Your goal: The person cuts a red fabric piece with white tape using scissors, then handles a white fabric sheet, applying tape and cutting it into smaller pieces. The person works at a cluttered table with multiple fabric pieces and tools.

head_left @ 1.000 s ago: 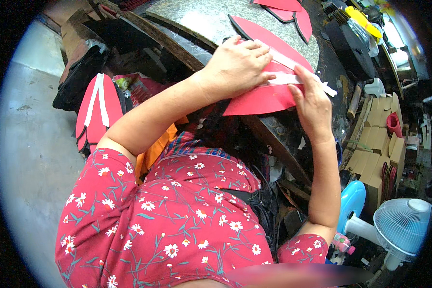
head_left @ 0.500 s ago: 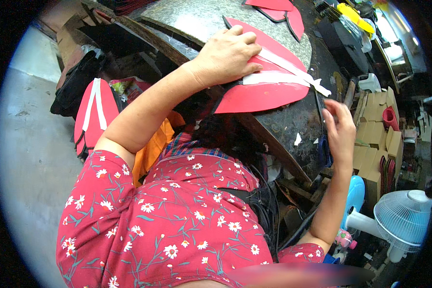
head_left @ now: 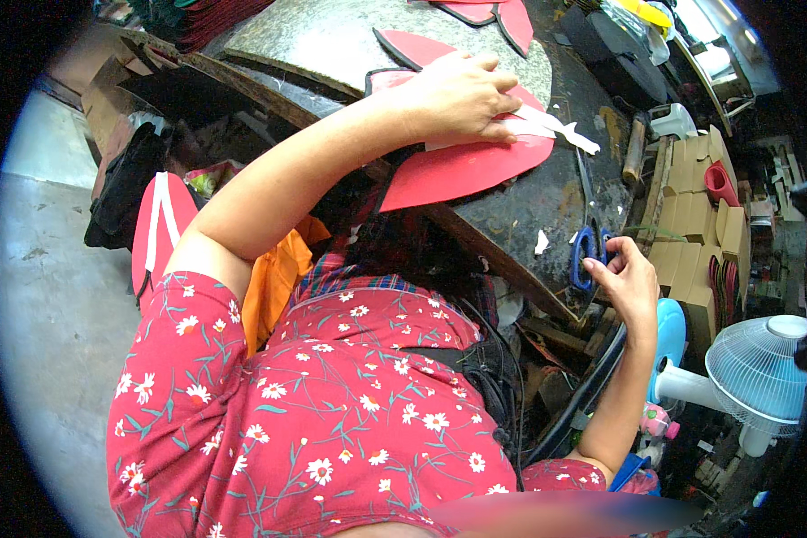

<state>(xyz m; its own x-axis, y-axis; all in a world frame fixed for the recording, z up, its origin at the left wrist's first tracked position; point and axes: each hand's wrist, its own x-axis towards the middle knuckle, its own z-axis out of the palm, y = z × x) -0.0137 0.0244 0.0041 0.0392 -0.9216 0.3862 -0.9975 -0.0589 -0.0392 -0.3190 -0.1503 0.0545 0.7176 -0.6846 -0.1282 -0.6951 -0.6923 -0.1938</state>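
Nearest, the person is wearing a red flowered shirt (head_left: 359, 394). The right hand (head_left: 629, 280) is reaching to the blue-handled scissors (head_left: 578, 260) at the near edge of the dark tabletop (head_left: 547, 202). Its fingers are half curling and its thumb is overlapping the handles; whether they are already gripping, I am not able to say. The handles are facing the person and the blades are pointing away, probably so that they are lying convenient for this hand.

A little farther, the left hand (head_left: 471, 99) is resting palm down, fingers loosely spread, not grasping around anything. It is covering the middle of a red piece (head_left: 475, 175), which is lying on the tabletop and a speckled slab (head_left: 287, 36), perhaps to stop it from sliding. White strips (head_left: 578, 139) are running from under this hand and sticking out past the piece's rounded end.

Beyond, other black-edged red pieces (head_left: 511, 22) are lying on the slab, seemingly aside to leave working room.
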